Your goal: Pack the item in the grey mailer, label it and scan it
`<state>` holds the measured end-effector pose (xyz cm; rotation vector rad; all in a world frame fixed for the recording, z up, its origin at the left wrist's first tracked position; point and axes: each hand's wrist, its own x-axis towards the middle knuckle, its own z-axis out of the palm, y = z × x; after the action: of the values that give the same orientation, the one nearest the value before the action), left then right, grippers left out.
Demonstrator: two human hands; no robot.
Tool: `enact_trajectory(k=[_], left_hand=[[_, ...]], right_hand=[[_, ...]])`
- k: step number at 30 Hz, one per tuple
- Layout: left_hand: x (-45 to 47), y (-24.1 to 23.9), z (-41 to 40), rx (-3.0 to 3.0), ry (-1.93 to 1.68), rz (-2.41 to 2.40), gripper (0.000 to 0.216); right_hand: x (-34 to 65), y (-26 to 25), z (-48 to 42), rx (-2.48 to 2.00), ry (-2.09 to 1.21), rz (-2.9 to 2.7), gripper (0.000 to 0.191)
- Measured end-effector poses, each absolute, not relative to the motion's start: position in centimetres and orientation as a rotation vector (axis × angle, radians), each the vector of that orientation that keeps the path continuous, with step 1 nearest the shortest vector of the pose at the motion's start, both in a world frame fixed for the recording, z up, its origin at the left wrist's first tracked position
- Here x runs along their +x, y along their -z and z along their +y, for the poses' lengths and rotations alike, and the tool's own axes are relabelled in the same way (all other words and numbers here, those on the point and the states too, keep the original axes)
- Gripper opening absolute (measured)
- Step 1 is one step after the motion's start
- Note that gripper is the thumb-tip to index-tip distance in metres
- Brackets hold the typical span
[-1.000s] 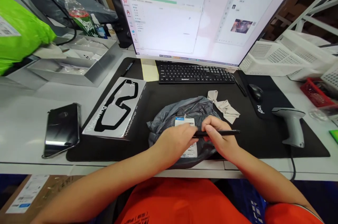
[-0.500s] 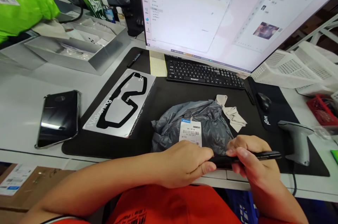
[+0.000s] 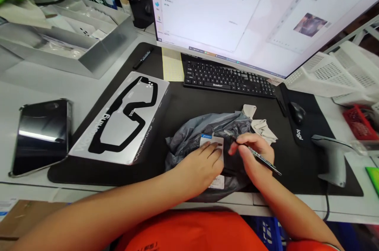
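Note:
A dark grey plastic mailing bag [image 3: 183, 136] lies crumpled on the desk mat in front of me, with a white shipping label [image 3: 218, 182] on top. My left hand [image 3: 204, 168] rests on the bag and covers much of that label, its fingers stretched out and slightly apart. A black marker pen [image 3: 262, 159] is pinched in my right hand [image 3: 256, 154], its tip pointing left just over the bag beside the label. Whether the tip touches the bag I cannot tell. Crumpled off-white scraps [image 3: 264, 129] lie at the bag's right edge.
A white box printed with black goggles [image 3: 121, 120] and a dark tablet [image 3: 41, 134] are on the left. Behind stand a keyboard [image 3: 227, 81] and a monitor [image 3: 207, 14]. A mouse [image 3: 297, 113] and a barcode scanner [image 3: 333, 160] sit to the right.
My hands, earlier together on the marker at the desk's edge, have parted. The left now lies flat on the label; the right has brought the marker up and left over the bag.

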<state>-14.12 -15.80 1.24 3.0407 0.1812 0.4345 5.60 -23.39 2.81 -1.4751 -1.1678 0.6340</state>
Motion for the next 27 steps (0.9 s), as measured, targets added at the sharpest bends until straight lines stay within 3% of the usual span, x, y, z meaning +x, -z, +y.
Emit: enact_trajectory(k=[4, 10, 27], left_hand=[[-14.3, -0.6, -15.6, 3.047, -0.352, 0.190, 0.020], [-14.5, -0.5, -15.7, 3.015, -0.365, 0.228, 0.018], [-14.4, -0.3, -15.8, 3.008, -0.441, 0.272, 0.014]], right_hand=[[4.1, -0.8, -21.3, -1.558, -0.583, -1.114, 0.040], [4.8, -0.4, -20.8, -1.626, -0.712, -1.055, 0.032], [4.0, -0.3, -19.8, -1.768, -0.538, -1.228, 0.019]])
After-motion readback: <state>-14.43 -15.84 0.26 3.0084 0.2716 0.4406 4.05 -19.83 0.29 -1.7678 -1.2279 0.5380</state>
